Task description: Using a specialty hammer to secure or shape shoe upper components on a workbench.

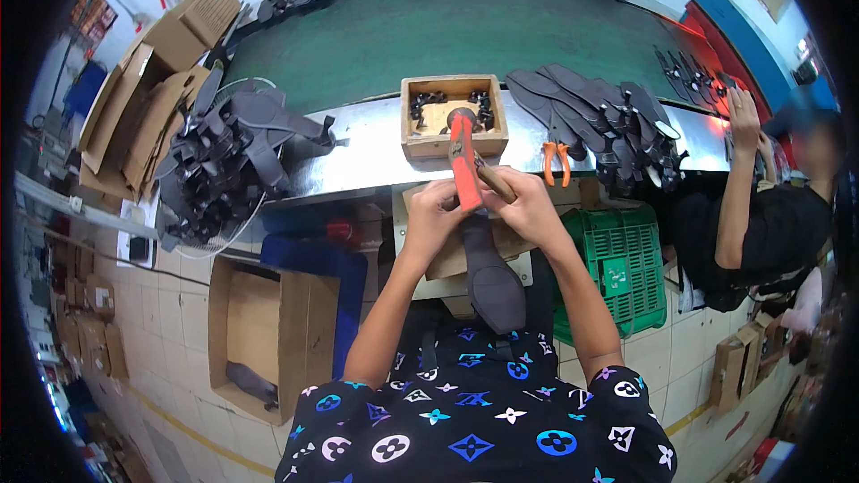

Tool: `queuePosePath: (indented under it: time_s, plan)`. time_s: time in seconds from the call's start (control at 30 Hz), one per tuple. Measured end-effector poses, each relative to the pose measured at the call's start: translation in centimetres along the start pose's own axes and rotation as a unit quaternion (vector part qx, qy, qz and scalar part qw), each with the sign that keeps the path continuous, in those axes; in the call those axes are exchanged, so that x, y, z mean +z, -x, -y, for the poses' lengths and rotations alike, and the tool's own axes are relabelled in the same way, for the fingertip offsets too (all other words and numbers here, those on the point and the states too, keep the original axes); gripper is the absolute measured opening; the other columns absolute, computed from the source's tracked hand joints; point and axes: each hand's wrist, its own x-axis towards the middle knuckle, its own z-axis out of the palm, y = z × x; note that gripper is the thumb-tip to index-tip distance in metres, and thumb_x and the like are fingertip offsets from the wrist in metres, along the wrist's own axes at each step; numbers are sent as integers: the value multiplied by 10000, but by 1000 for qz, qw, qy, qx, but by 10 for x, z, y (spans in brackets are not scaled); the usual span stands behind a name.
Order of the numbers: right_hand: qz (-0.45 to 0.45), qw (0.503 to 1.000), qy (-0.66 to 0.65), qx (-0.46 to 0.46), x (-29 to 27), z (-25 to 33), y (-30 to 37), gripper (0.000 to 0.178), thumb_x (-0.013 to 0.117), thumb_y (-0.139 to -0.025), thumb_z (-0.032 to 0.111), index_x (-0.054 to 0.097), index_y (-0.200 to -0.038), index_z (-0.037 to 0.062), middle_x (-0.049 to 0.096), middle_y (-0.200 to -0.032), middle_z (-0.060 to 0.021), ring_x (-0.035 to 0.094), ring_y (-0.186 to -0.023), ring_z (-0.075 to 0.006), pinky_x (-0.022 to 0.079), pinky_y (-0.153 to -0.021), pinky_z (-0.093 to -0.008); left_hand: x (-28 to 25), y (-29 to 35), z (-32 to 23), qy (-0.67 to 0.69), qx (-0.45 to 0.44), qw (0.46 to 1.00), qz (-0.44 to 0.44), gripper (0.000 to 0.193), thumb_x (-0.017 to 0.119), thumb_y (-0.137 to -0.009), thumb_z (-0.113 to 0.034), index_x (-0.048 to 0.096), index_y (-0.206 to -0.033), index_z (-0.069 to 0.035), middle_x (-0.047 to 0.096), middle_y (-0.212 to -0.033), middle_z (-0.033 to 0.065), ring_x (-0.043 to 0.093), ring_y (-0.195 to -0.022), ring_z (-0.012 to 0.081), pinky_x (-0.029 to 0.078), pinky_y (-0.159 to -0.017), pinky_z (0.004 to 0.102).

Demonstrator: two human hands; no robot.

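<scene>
Before me a dark grey shoe sole (497, 288) lies with its broad end toward my body, its far end between my hands. My left hand (434, 215) is closed around the sole's far end; the fingertips are partly hidden behind the hammer. My right hand (534, 210) grips the brown wooden handle of a hammer (463, 165) with a long red head and a round dark face. The hammer head stands over the hands and covers part of the work. Just beyond it, a small wooden box (492, 145) holds small black parts.
Orange-handled pliers (556, 161) lie right of the box beside piled soles (582, 112). Left stands a wire basket (224, 246) heaped with sandals. A green crate (617, 250), a cardboard box (309, 331) and a green conveyor belt (385, 40) surround me. A co-worker (761, 224) sits right.
</scene>
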Motion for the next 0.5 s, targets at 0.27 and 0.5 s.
queuePosePath:
  time_s: [0.27, 0.5]
  plan:
    - [60, 990, 121, -48, -7, 5, 0, 256, 706, -772, -22, 648, -1021, -31, 674, -1034, -133, 658, -918, -320, 514, -813, -361, -4, 2, 1, -1, -26, 999, 35, 217, 778, -757, -79, 723, -953, -4, 708, -909, 162, 682, -834, 312, 533, -783, 385]
    - [61, 985, 163, -7, -10, 18, 5, 271, 713, -734, -33, 656, -998, -9, 673, -1073, -129, 654, -945, -337, 514, -814, -365, 2, 1, -1, 90, -33, 995, 27, 224, 799, -767, -98, 692, -925, 19, 696, -831, 159, 668, -786, 337, 530, -692, 372]
